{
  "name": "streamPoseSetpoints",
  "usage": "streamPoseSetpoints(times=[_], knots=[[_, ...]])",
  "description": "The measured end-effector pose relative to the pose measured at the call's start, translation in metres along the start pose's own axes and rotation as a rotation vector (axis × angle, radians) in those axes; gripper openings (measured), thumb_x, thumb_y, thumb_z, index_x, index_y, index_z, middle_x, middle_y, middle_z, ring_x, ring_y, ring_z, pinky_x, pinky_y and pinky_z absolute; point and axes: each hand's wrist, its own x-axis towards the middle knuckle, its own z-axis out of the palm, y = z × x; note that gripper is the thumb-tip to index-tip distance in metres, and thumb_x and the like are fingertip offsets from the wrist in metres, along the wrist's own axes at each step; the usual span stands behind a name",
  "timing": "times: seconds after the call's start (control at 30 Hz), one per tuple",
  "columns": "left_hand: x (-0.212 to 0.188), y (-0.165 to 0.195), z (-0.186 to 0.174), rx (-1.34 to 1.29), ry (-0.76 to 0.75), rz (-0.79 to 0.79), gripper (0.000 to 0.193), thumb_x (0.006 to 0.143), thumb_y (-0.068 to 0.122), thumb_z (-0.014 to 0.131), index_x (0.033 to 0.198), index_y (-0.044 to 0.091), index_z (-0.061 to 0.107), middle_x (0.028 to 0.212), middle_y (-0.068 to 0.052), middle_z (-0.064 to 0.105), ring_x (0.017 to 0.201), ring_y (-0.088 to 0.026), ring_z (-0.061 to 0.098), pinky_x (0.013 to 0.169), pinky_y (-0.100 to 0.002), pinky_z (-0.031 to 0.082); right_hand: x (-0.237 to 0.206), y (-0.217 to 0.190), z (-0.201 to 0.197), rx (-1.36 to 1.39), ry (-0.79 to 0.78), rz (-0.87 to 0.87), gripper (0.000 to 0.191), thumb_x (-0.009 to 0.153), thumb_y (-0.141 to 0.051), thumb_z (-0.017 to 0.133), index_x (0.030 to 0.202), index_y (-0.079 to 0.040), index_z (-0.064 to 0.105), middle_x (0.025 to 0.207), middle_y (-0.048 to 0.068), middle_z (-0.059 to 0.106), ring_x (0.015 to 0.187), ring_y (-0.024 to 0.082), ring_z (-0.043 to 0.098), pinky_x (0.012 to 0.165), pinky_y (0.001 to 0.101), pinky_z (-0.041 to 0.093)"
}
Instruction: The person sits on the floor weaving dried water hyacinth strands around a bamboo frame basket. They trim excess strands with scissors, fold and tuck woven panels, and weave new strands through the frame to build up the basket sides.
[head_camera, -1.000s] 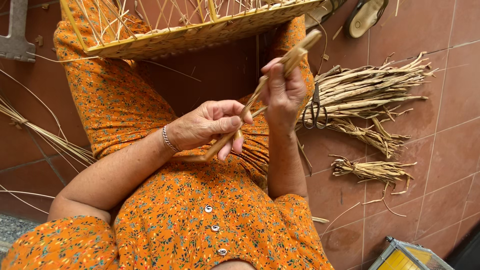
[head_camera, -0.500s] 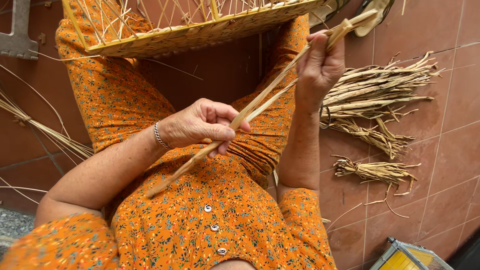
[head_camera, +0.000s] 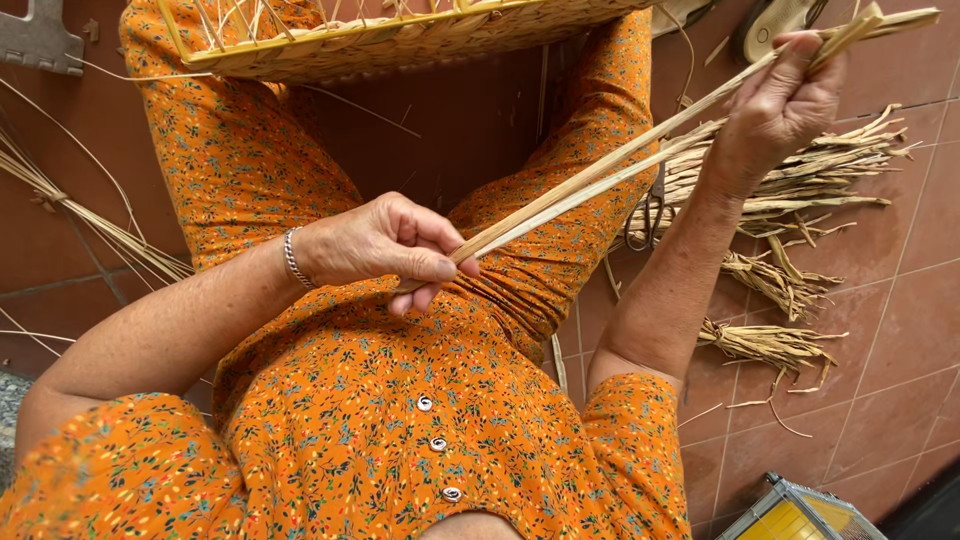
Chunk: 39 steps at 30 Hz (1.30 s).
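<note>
I sit on a tiled floor in an orange flowered dress. My left hand (head_camera: 385, 250), with a silver bracelet at the wrist, pinches the near end of long pale straw strips (head_camera: 600, 180) over my lap. My right hand (head_camera: 780, 100) is raised at the upper right and grips the far end of the same strips, which stretch taut between both hands. A partly woven straw basket (head_camera: 400, 40) rests across my knees at the top.
Bundles of dry straw (head_camera: 800, 180) lie on the red tiles to my right, with scissors (head_camera: 650, 215) beside them. Loose straw stalks (head_camera: 90, 220) lie at the left. A grey tool (head_camera: 40, 40) sits top left; a yellow box (head_camera: 790, 515) sits bottom right.
My right hand has risen up and to the right, drawing the straw strips out longer. My left hand has stayed over my lap, pinching the strips.
</note>
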Motion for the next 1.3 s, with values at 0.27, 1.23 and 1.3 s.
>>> streamPoseSetpoints(times=[0.27, 1.23, 1.3], knots=[[0.000, -0.016, -0.002, 0.083, 0.145, 0.018, 0.021, 0.097, 0.017, 0.068, 0.100, -0.003, 0.075, 0.070, -0.005, 0.071, 0.058, -0.008, 0.065, 0.051, -0.023, 0.054, 0.010, -0.009, -0.019, 0.012, 0.013, 0.045, 0.025, 0.121, -0.018, 0.060, 0.105, 0.001, 0.066, 0.071, -0.001, 0.047, 0.055, 0.009, 0.035, 0.045, 0.0265, 0.023], [0.016, -0.033, -0.004, 0.374, 0.695, 0.268, 0.020, 0.097, 0.011, 0.072, 0.115, 0.003, 0.073, 0.090, 0.005, 0.069, 0.077, 0.000, 0.058, 0.066, -0.017, 0.048, -0.155, -0.027, -0.110, -0.283, 0.759, 1.269, 0.035, 0.101, -0.030, 0.064, 0.113, 0.001, 0.054, 0.083, 0.005, 0.058, 0.055, 0.016, 0.064, 0.046, 0.0312, 0.057], [0.019, -0.028, 0.005, 0.777, 0.750, 0.428, 0.015, 0.094, 0.004, 0.072, 0.110, 0.003, 0.074, 0.084, 0.000, 0.065, 0.071, -0.007, 0.058, 0.064, -0.021, 0.048, -0.155, -0.028, -0.093, -0.287, 0.611, 0.892, 0.029, 0.101, -0.027, 0.066, 0.113, -0.001, 0.063, 0.085, 0.004, 0.066, 0.057, 0.010, 0.059, 0.046, 0.0241, 0.049]])
